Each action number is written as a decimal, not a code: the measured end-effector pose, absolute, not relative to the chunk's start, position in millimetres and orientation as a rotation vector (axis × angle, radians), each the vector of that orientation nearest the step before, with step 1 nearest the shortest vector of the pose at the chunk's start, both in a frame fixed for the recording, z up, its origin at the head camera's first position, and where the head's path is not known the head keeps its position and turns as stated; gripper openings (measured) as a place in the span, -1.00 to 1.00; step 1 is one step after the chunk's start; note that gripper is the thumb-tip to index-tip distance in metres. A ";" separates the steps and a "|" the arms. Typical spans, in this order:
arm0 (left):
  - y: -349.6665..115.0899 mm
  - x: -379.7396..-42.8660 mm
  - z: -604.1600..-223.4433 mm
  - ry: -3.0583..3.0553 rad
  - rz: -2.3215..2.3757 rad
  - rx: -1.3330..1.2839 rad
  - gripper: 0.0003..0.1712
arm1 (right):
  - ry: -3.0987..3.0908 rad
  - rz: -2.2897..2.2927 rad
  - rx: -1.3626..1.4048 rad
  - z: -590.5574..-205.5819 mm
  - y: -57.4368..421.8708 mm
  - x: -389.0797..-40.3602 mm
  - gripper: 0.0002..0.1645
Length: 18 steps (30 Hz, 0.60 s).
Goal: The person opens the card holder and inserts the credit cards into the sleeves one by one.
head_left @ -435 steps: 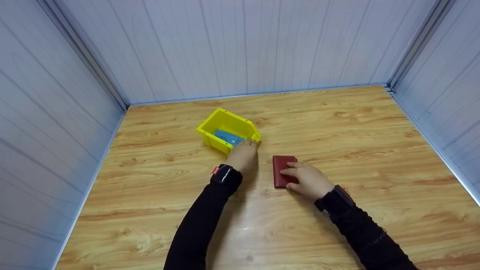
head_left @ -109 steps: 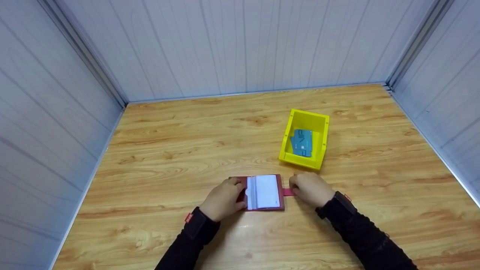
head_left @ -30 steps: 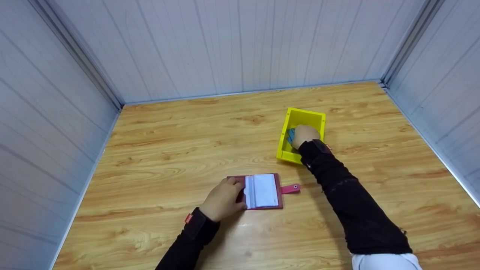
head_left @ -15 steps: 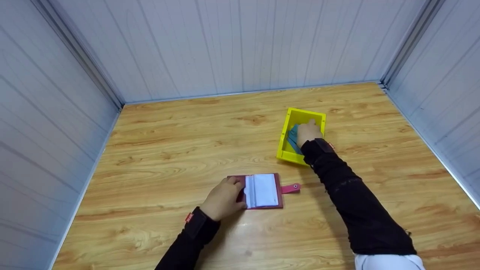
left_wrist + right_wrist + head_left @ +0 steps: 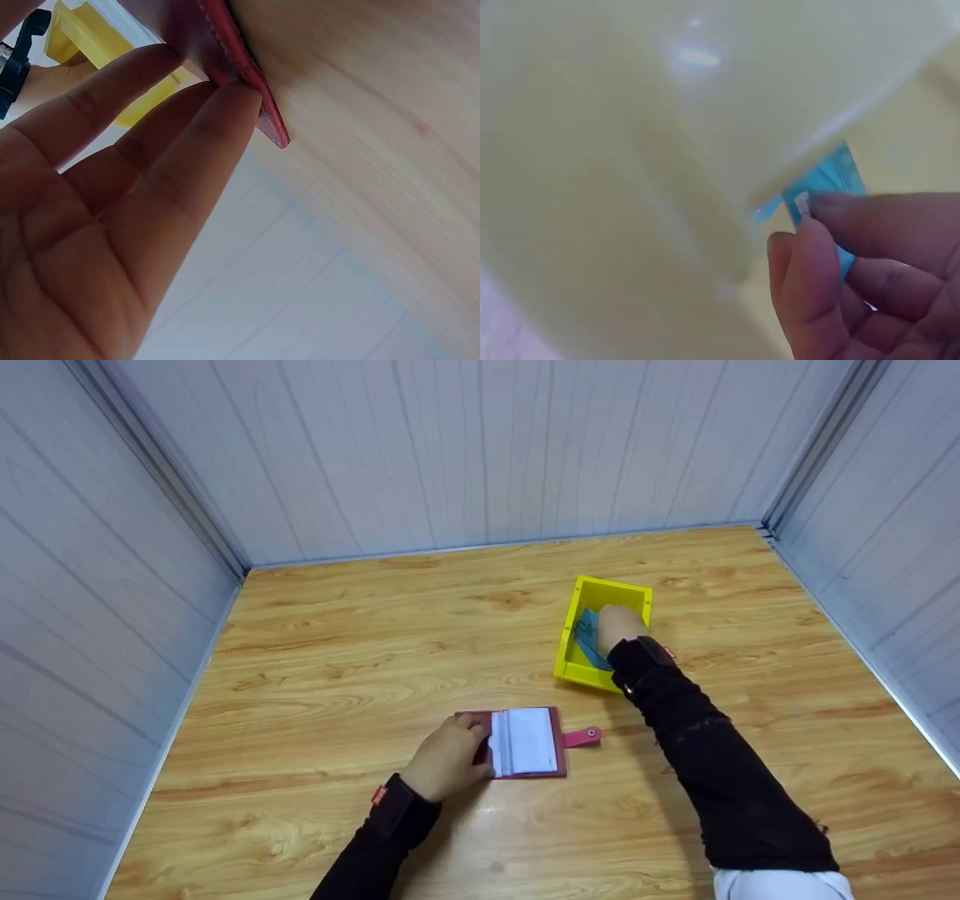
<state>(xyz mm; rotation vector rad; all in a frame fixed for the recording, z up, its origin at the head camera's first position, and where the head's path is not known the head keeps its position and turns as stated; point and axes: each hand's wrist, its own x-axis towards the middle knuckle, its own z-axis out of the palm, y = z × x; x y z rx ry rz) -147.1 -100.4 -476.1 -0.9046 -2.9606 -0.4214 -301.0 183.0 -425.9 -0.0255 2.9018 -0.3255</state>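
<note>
Wood-grain worktop (image 5: 337,660): red card holder (image 5: 526,744) open, left fingers (image 5: 187,169) pinching its cover.
Right fingers (image 5: 814,277) pinch a blue card (image 5: 814,186) within the yellow bin (image 5: 585,675) around them; opening seems done, lifting out not yet.

On the tabletop (image 5: 337,660) we see, relative to the card holder (image 5: 532,741): at its left side, the left hand (image 5: 444,757); at its right, the strap (image 5: 581,737); behind it and rightward, the bin (image 5: 607,593), with cards (image 5: 589,631) and the right hand (image 5: 621,625) inside; farthest behind, the wall (image 5: 480,450).
</note>
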 end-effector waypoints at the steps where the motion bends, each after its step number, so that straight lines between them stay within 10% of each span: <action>1: -100.5 -147.3 -476.3 -2.960 -0.421 -0.906 -0.55 | 2.906 -0.342 -0.034 -424.8 183.9 -300.8 -0.79; 18: -101.0 -147.2 -476.9 -2.946 -0.415 -0.912 -0.58 | 3.055 -0.697 -0.168 -388.9 195.6 -265.6 -0.81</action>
